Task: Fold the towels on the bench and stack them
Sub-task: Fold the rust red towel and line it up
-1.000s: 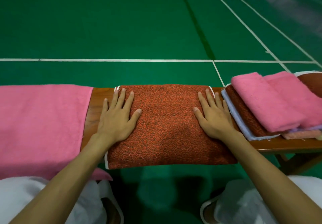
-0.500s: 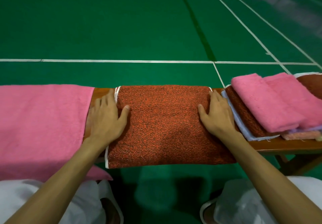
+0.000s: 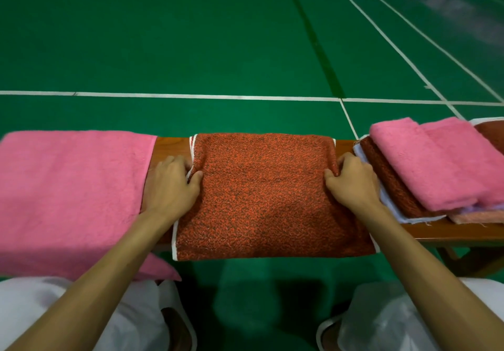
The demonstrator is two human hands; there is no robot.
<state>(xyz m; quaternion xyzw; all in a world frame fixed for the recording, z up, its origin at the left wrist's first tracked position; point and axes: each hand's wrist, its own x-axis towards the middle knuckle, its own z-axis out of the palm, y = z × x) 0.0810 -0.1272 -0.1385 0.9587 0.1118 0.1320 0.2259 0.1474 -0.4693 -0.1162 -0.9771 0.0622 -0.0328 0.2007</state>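
Both our hands have slid outward from the flat top of the orange towel (image 3: 261, 195) to its side edges: left hand (image 3: 170, 184) pinches the left hem, right hand (image 3: 351, 183) grips the right. We see it lying folded across the wooden bench (image 3: 469, 232), between a spread pink towel (image 3: 68, 195) and the stack of folded towels (image 3: 431, 170), against green court flooring (image 3: 191, 37).

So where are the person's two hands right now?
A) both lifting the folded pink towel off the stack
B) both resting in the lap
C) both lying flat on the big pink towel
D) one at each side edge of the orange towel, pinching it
D: the left hand and right hand each pinch a side edge of the orange towel on the bench.
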